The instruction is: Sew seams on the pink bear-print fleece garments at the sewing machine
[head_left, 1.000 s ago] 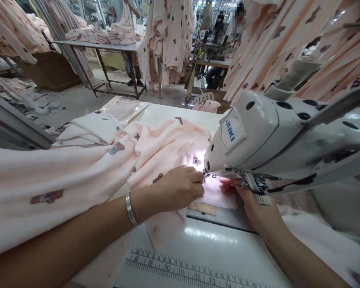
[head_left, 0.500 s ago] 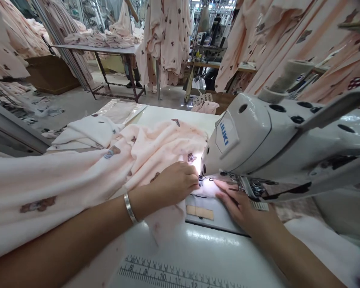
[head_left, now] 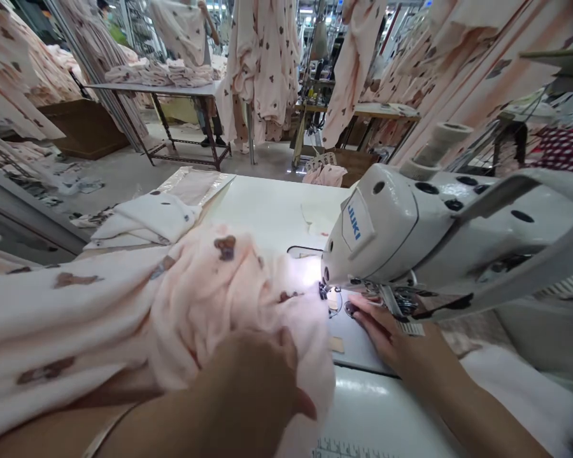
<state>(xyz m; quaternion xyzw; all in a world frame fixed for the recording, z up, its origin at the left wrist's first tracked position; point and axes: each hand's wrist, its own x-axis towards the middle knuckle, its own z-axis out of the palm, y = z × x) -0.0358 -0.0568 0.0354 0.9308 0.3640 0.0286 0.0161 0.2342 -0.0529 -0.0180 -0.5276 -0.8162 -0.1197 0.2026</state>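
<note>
Pale pink fleece garment [head_left: 229, 286] is getting bunched up by our left hand [head_left: 248, 388], which is pulling back from the needle toward us, so the white desk [head_left: 262, 203] is showing again. Left fingers [head_left: 291, 404] are closing on the cloth, which is lying near and left of the Juki sewing machine [head_left: 386, 235]. Right hand [head_left: 391, 334] is resting open, holding nothing, just beside the presser foot [head_left: 334, 298].

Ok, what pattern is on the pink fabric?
Brown bear shapes on the fabric, clearest in the head view.
</note>
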